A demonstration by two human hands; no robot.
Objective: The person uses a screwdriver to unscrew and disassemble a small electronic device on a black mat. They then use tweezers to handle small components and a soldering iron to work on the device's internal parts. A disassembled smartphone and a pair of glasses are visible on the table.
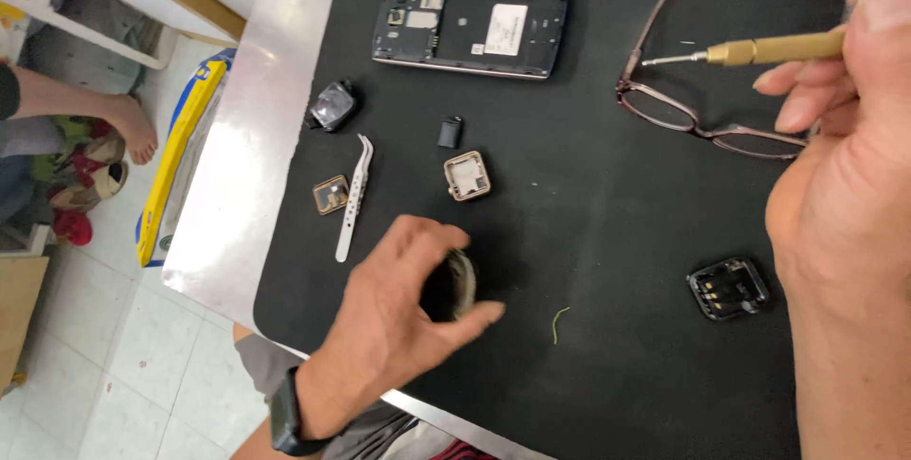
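Observation:
My left hand curls around a small dark, rounded part with a metal rim, low on the black mat. My right hand is raised at the right edge and grips a brass-coloured precision screwdriver, its tip pointing left above a pair of brown-framed glasses. White tweezers lie left of my left hand. A square metal watch frame sits just above it.
An opened phone with its back off lies at the mat's far edge. Small parts are scattered about: a black module, a gold square piece, a tiny black block, a black square casing. Someone's bare foot is at left.

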